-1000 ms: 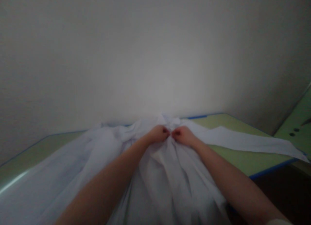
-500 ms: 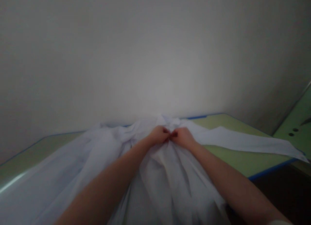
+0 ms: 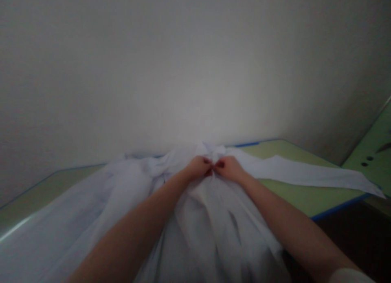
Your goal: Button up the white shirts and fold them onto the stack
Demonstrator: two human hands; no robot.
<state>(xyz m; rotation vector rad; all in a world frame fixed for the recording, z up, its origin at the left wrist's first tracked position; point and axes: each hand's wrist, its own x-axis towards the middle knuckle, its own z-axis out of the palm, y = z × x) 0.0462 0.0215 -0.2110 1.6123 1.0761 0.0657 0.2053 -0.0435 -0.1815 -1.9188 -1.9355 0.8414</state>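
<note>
A large white garment (image 3: 210, 230), with one long sleeve (image 3: 308, 173) stretched out to the right, lies in loose folds over a green table. My left hand (image 3: 199, 167) and my right hand (image 3: 228, 167) meet at the middle of it, fingertips nearly touching. Both are closed in a pinch on the white cloth, which hangs in gathers below them toward me. Whatever small part sits between the fingertips is too blurred to make out.
The green table (image 3: 293, 197) has a blue edge and stands against a plain grey wall (image 3: 195, 71). At the far right is a green panel (image 3: 372, 144) with dark round holes. The floor at lower right is dark.
My hands stay pinched at the same place on the garment. The view has shifted slightly, and the right arm and sleeve sit a little higher in the picture.
</note>
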